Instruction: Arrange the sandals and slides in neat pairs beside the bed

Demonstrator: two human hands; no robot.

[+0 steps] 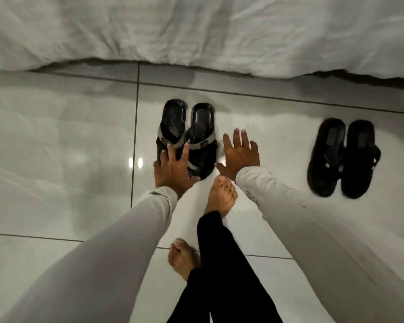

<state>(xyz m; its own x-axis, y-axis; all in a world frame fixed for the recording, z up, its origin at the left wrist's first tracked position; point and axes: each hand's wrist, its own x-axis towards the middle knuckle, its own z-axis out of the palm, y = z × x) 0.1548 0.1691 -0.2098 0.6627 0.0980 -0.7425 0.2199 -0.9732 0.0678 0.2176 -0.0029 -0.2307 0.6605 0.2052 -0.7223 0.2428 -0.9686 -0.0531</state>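
Observation:
Two black sandals with grey straps stand side by side on the floor, heels toward the bed: the left sandal (173,122) and the right sandal (202,127). My left hand (170,169) rests with spread fingers on the near end of the pair, holding nothing. Just right of the pair, my right hand (239,155) hovers open with fingers apart. A second pair of black slides (343,157) sits together on the floor to the right, apart from both hands.
The bed's white cover (196,31) hangs along the top of the view. The floor is glossy white tile (56,148). My bare feet (219,197) stand just behind the sandals, black trouser legs below.

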